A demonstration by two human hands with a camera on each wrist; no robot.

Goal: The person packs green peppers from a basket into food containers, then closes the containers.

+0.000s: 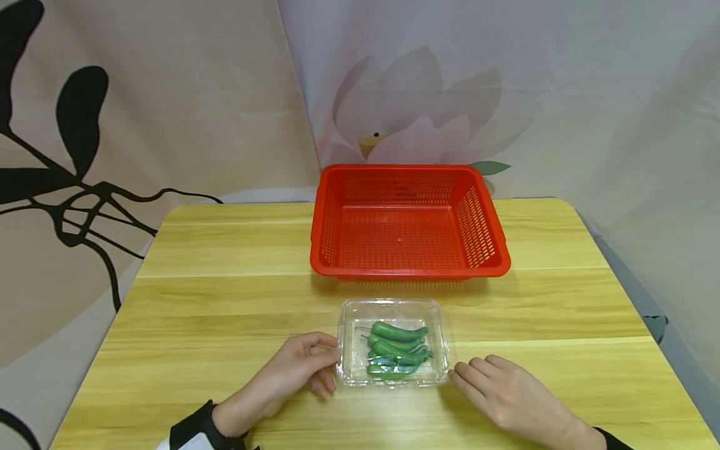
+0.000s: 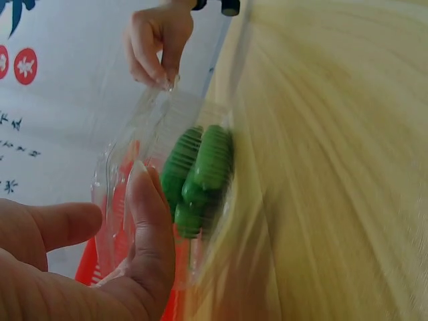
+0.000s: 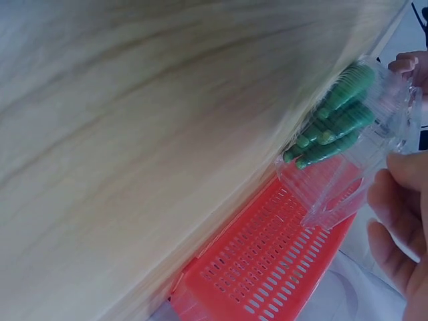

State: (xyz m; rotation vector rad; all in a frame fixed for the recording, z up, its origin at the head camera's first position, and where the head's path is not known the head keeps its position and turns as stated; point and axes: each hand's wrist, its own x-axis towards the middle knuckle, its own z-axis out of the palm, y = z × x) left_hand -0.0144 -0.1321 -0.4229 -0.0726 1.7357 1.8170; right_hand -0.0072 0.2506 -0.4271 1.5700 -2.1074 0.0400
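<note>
A clear plastic box (image 1: 349, 319) with several green peppers (image 1: 396, 349) inside sits near the front of the wooden table. My left hand (image 1: 300, 369) is at its left edge; in the left wrist view, a finger (image 2: 150, 234) and the thumb lie on either side of the box's rim. At the box's front right corner is my right hand (image 1: 503, 394), its fingertips pinching the rim. From the right wrist side, the peppers (image 3: 334, 117) show through the clear wall, and my right hand's fingers (image 3: 394, 207) are curled at the rim.
Behind the box stands a red plastic basket (image 1: 410, 273) with slotted walls. The wooden table (image 1: 225, 300) ends at a hanging printed cloth (image 1: 225, 94) along the back.
</note>
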